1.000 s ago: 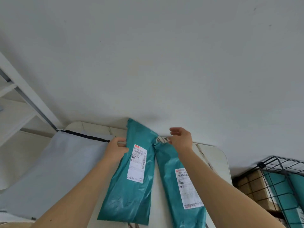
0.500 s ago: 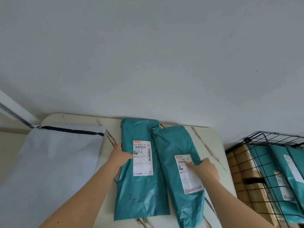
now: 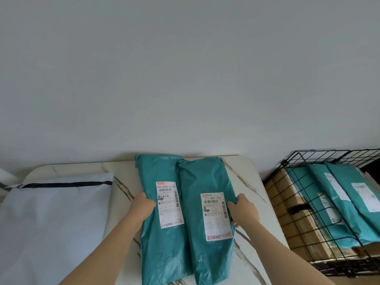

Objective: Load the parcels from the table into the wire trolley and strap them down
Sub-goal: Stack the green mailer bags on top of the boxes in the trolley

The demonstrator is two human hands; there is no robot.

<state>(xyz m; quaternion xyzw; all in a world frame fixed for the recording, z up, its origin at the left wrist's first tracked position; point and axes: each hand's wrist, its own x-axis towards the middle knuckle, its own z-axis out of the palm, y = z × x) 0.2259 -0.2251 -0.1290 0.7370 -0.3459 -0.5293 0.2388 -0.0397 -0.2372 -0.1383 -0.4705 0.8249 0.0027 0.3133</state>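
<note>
The farther parcel (image 3: 158,239) and nearer parcel (image 3: 203,179), relative to the wire trolley (image 3: 298,159), are now gripped mid-edge by the left hand (image 3: 144,205) and right hand (image 3: 244,210), repositioned from the far ends; a lift is judged ready.

Two teal parcels (image 3: 205,177) flat, overlapping, on table (image 3: 247,177)

A plain, pale grey-white wall (image 3: 185,68) fills the view from 9 through 12 to 3 o'clock. It is unmarked and carries no fittings or openings. Light is soft and even, with no hard shadows. The worktop (image 3: 244,182) occupies the 6 o'clock sector, butted against the wall. Its surface is a white marble pattern with dark brown veins, and both far corners are rounded. A white sliver (image 3: 3,173) sits at the 9 o'clock edge, too little shown to identify.
</note>
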